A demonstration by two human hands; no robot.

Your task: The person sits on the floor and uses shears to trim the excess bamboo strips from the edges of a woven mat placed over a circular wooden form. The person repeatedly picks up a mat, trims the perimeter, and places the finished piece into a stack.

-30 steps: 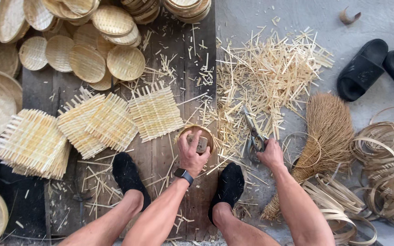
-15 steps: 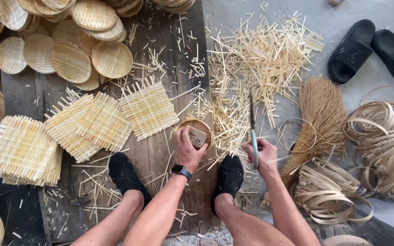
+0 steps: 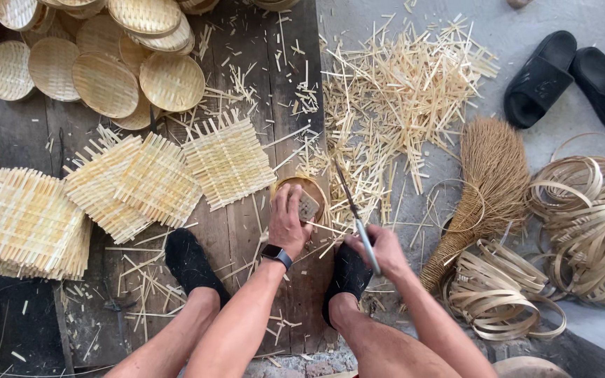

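My left hand (image 3: 290, 222) presses down on a small round bamboo tray (image 3: 302, 197) with a woven piece in it, on the dark wooden boards (image 3: 260, 91). My right hand (image 3: 379, 248) grips the handles of long scissors (image 3: 353, 210), blades pointing up and left toward the tray's right rim. A black watch (image 3: 276, 255) sits on my left wrist. My feet in black socks (image 3: 190, 260) rest on the boards on either side of my left arm.
Square woven bamboo mats (image 3: 227, 161) lie left of the tray, with stacks (image 3: 26, 224) further left. Round woven trays (image 3: 106, 84) pile at top left. Cut bamboo slivers (image 3: 400, 91) litter the floor. A brush broom (image 3: 488, 175), coiled bamboo strips (image 3: 589, 217) and black slippers (image 3: 568, 77) lie right.
My right hand has drawn back toward me and swung the scissors upright, their tips now near the tray. My left hand stays on the tray. The view has shifted slightly.
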